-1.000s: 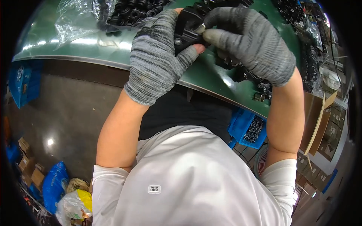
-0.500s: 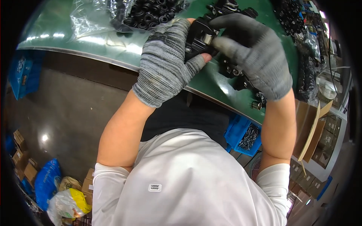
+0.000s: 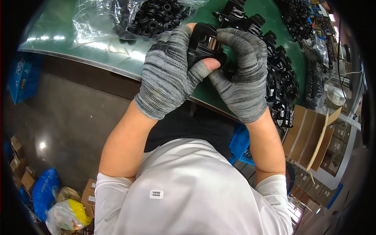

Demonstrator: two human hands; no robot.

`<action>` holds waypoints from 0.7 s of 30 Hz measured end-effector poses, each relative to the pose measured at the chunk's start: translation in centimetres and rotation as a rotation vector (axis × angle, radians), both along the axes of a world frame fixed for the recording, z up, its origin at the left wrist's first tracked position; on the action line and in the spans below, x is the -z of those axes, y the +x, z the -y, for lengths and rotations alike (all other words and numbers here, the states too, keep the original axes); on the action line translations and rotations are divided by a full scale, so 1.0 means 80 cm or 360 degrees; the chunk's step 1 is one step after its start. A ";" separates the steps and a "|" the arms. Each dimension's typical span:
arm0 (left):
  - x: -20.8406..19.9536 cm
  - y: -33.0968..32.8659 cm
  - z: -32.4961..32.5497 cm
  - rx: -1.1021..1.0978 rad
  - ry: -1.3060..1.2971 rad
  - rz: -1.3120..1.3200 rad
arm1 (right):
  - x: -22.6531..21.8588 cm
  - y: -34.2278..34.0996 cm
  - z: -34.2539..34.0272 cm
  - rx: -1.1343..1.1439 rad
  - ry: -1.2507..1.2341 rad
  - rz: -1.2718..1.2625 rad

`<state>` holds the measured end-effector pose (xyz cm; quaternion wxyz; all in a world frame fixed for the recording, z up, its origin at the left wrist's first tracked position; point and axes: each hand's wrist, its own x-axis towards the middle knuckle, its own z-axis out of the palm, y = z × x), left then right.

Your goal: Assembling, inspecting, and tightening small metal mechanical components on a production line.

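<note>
My left hand, in a grey striped knit glove with bare fingertips, is closed around a black moulded part just above the green table. A shiny metal sleeve sits in a recess of that part. The left thumb presses on its near side. At the part's right end is my right hand, in a matching glove, its fingers and thumb curled around that end. The right fingertips lie beside the metal sleeve, and whatever else they may hold is hidden.
Black rings lie in a clear plastic bag at the far left. Rows of similar black parts stand on the green table to the right. A blue bin hangs below the edge; an open cardboard box is at right.
My right hand has turned and drawn inward to the held part, uncovering the rows of black parts behind it. The left hand keeps its hold, with the part tilted slightly differently.
</note>
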<state>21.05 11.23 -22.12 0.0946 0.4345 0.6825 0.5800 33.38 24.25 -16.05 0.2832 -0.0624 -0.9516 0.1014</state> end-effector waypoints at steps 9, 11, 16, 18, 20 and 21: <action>0.002 -0.001 -0.003 -0.0062 0.0017 -0.0166 | 0.019 -0.007 0.015 0.0200 -0.0012 -0.0152; 0.002 -0.001 -0.001 -0.0063 0.0029 -0.0149 | 0.015 -0.006 0.017 0.0178 -0.0045 -0.0129; -0.004 -0.002 0.001 0.0020 0.0014 -0.0034 | 0.000 -0.007 0.013 0.0197 0.0073 0.0073; -0.035 -0.007 0.009 0.0102 -0.0160 0.0175 | -0.005 -0.009 0.015 0.0175 0.0029 0.0090; -0.035 -0.006 0.008 0.0167 -0.0248 0.0274 | -0.007 -0.010 0.016 0.0099 -0.0042 0.0101; -0.019 -0.003 0.004 0.0130 -0.0152 0.0199 | -0.003 -0.009 0.015 0.0123 -0.0040 0.0098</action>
